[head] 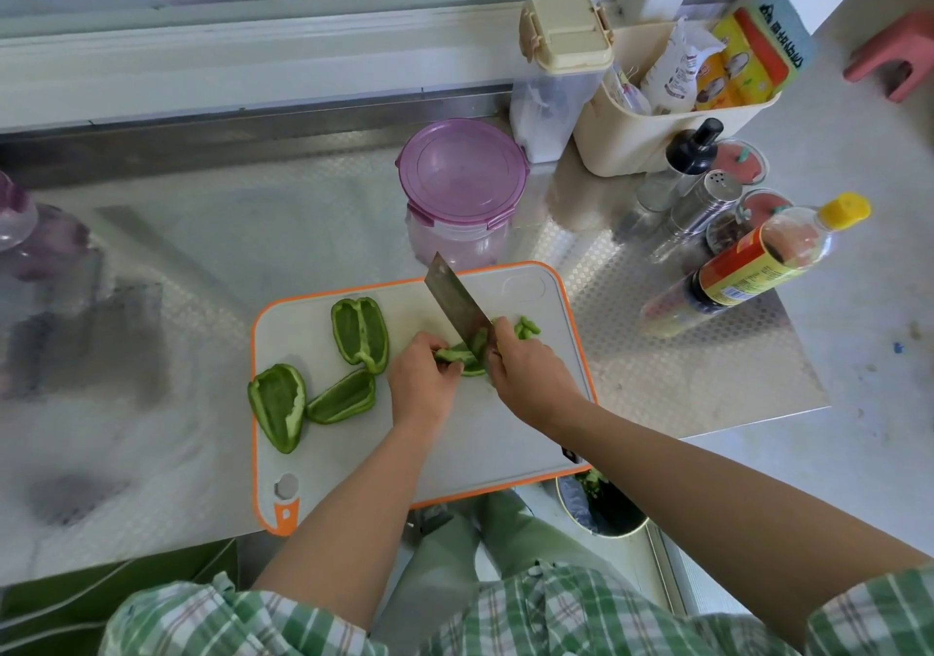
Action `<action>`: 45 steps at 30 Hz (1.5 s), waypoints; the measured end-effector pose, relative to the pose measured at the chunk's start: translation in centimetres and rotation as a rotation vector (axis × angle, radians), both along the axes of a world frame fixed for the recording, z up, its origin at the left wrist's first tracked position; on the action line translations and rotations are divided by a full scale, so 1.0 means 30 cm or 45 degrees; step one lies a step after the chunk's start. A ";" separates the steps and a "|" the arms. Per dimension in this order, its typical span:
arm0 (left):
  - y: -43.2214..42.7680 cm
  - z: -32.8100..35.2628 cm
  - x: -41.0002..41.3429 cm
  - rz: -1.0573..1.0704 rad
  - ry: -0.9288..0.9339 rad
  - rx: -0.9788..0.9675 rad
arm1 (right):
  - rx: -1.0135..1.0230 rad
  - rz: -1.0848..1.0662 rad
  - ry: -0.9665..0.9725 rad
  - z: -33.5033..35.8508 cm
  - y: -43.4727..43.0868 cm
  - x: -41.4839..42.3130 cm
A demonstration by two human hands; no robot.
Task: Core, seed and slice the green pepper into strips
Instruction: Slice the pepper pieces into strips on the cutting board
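Because the pepper piece [467, 358] near the middle of the cutting board [259, 433] looks light, waxy and springy, my left hand [422, 377] pins its left end under curled fingers while my right hand [530, 372] grips the cleaver [455, 301], 3 uncut pieces [360, 334] lying by the board's left edge.
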State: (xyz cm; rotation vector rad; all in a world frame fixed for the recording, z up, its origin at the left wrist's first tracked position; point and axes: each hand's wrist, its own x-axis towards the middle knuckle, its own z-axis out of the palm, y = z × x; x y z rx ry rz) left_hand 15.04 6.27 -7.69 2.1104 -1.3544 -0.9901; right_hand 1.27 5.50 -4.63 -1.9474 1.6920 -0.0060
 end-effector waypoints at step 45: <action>0.011 -0.017 0.049 -0.157 -0.085 -0.026 | 0.053 -0.037 0.072 -0.045 -0.018 0.048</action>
